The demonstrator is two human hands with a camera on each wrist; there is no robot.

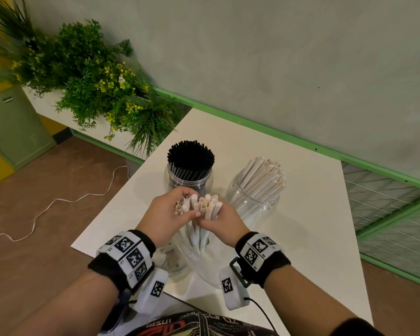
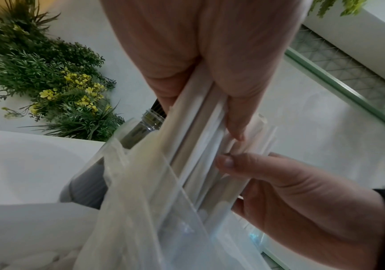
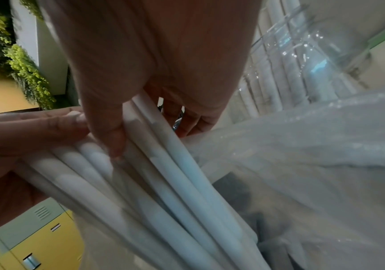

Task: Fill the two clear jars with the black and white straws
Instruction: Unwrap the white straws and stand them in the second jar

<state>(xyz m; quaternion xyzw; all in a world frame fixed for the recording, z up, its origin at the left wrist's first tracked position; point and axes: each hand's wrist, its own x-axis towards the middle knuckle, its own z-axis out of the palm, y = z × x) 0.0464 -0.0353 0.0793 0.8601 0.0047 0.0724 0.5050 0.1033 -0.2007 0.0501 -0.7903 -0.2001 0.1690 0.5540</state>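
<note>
Two clear jars stand on the white table (image 1: 301,214). The left jar (image 1: 189,183) is packed with black straws (image 1: 190,156); the right jar (image 1: 257,200) holds white straws (image 1: 264,175) leaning right. In front of them both hands grip one bundle of white straws (image 1: 199,206) (image 2: 193,137) (image 3: 163,173), upright, with its lower ends inside a clear plastic bag (image 1: 199,260) (image 2: 140,210) (image 3: 314,173). My left hand (image 1: 165,214) (image 2: 198,54) wraps the bundle's left side. My right hand (image 1: 224,221) (image 3: 152,64) wraps its right side, thumbs nearly touching.
A white planter (image 1: 46,105) of green plants with yellow flowers stands left of the table. A white cable (image 1: 58,202) trails over the brown floor. Green lockers (image 1: 12,132) are far left. A green rail (image 1: 277,132) and wire mesh (image 1: 386,214) run behind and right of the table.
</note>
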